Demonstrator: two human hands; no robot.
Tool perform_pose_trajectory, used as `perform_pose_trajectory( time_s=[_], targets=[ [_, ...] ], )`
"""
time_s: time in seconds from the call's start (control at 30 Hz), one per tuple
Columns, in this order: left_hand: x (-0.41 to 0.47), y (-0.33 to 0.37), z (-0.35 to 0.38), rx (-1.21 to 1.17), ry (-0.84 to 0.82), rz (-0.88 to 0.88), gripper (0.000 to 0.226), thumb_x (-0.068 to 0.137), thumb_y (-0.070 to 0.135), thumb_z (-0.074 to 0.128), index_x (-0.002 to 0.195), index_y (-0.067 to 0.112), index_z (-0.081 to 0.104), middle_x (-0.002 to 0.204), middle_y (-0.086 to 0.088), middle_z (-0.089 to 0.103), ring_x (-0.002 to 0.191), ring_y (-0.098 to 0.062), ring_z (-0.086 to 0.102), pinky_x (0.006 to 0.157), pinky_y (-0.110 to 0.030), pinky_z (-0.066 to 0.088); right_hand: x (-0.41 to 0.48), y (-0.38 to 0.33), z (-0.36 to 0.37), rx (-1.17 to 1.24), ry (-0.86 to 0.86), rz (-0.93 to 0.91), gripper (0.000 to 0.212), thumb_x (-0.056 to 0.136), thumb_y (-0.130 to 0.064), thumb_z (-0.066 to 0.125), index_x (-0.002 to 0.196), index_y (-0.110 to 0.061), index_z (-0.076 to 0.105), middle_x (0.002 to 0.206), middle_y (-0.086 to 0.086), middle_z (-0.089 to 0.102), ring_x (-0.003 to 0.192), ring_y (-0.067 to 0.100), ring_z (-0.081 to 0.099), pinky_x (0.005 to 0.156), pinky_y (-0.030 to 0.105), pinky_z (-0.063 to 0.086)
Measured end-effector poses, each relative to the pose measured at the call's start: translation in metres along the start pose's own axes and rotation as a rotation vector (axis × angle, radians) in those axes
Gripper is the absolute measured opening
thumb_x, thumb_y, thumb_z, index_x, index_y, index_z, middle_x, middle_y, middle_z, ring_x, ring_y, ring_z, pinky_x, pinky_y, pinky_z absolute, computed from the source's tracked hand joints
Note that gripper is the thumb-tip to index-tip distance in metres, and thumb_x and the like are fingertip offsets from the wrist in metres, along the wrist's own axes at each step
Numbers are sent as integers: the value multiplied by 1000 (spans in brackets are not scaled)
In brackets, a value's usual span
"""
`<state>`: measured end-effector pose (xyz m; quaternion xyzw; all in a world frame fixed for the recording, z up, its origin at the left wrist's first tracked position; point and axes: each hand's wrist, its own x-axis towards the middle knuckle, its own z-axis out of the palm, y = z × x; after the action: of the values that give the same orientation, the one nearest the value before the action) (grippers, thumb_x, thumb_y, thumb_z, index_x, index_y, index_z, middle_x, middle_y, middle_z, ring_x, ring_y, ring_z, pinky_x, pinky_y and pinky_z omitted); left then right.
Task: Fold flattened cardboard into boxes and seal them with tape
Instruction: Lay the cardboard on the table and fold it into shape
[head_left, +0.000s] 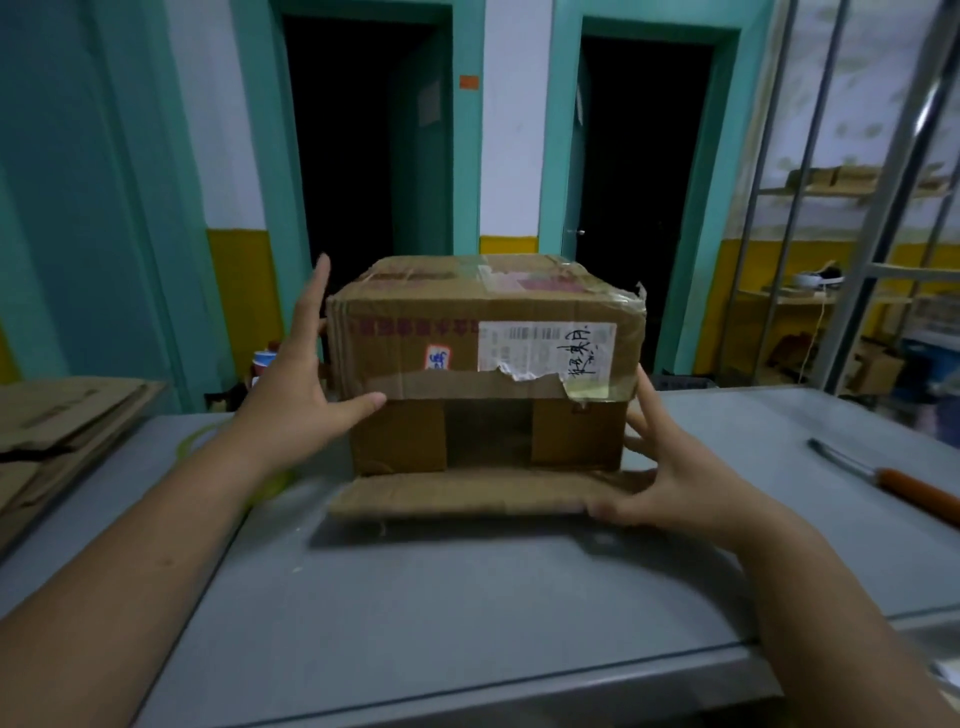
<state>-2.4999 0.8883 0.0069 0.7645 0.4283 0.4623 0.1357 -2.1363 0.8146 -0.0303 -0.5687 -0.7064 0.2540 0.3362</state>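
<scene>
On the bench (415, 597) the box (483, 358) lies on its side, unsealed end near, braced between the flat-open left hand (296, 384) and spread-fingered right hand (670, 483), seemingly to fold its lower flap (457, 493) up.

I'm looking at one cardboard box (405, 364), brown and worn, sitting mid counter (467, 597) nearer the far edge, open end facing me. Old clear tape (498, 275) is running across its top. The upper flap (415, 384) is hanging down over the opening, carrying a torn white label (545, 348) with handwriting and a small white sticker (438, 357). Two side flaps (400, 441) are folded in, leaving a dark gap between them. The bottom flap (457, 493) is sticking out flat toward me; can't tell if it's touching the counter. A stack of flattened cardboard (67, 421) is lying at the counter's left edge.
</scene>
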Motion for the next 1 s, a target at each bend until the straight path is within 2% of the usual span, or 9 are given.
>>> perform_pose_trajectory(
  time_s=[0.13, 0.23, 0.43, 0.57, 0.63, 0.73, 0.8, 0.9, 1.0],
  targets=[
    [16, 6, -10, 52, -42, -22, 100, 71, 22, 96, 143, 48, 33, 144, 13, 50, 136, -13, 47, 102, -35, 46, 1, -4, 0, 69, 347, -143, 122, 65, -47, 86, 160, -50, 10, 152, -2, 52, 124, 13, 63, 97, 44, 59],
    [14, 5, -7, 56, 22, -28, 93, 68, 18, 98, 134, 39, 36, 127, 14, 56, 121, -11, 55, 89, -25, 46, 15, -6, -2, 81, 676, -232, 95, 74, -30, 88, 154, -32, 37, 121, 2, 70, 85, 9, 74, 73, 27, 63],
    [5, -6, -7, -70, 195, -99, 94, 62, 16, 99, 134, 31, 41, 122, 15, 54, 116, -7, 51, 96, -35, 44, 44, -42, 6, 306, 866, -341, 60, 79, -23, 89, 134, -18, 64, 107, -9, 73, 91, 7, 73, 80, 25, 62],
    [-1, -13, 1, -191, 267, -131, 92, 61, 17, 98, 133, 29, 42, 115, 29, 49, 105, -4, 55, 91, -46, 57, 58, -68, 6, 465, 923, -423, 42, 84, -22, 86, 123, -27, 69, 111, -10, 75, 105, 9, 71, 90, 22, 57],
    [0, -15, 3, -273, 277, -169, 91, 59, 33, 98, 132, 28, 43, 117, 22, 55, 106, -3, 59, 91, -58, 58, 59, -76, 8, 468, 914, -444, 38, 87, -23, 83, 121, -32, 68, 114, -12, 75, 109, 5, 69, 91, 19, 56],
    [5, -19, -2, -269, 320, -198, 100, 50, 73, 92, 124, 26, 43, 135, 11, 56, 116, -10, 60, 102, -51, 53, 59, -79, 14, 516, 889, -457, 35, 90, -22, 80, 121, -32, 68, 117, -9, 75, 114, 6, 68, 93, 22, 57],
    [9, -22, -8, -190, 300, -139, 98, 46, 81, 88, 117, 30, 44, 158, 10, 41, 133, -8, 49, 110, -40, 43, 60, -77, 19, 519, 916, -425, 37, 91, -28, 79, 126, -27, 68, 121, -8, 72, 116, 5, 66, 94, 23, 57],
    [11, -24, -17, -172, 229, -75, 84, 50, 75, 91, 113, 45, 45, 149, 16, 52, 132, -7, 54, 111, -48, 48, 64, -65, 29, 613, 944, -249, 73, 78, -52, 84, 141, -28, 57, 135, -8, 61, 127, 6, 58, 102, 29, 54],
    [9, -21, -25, -45, 157, -16, 94, 62, 54, 88, 142, 61, 38, 132, 15, 57, 124, -13, 57, 108, -49, 48, 67, -54, 39, 1112, 644, -136, 103, 62, -49, 95, 148, -18, 49, 139, 3, 64, 125, 22, 65, 103, 51, 55]
  ],
)
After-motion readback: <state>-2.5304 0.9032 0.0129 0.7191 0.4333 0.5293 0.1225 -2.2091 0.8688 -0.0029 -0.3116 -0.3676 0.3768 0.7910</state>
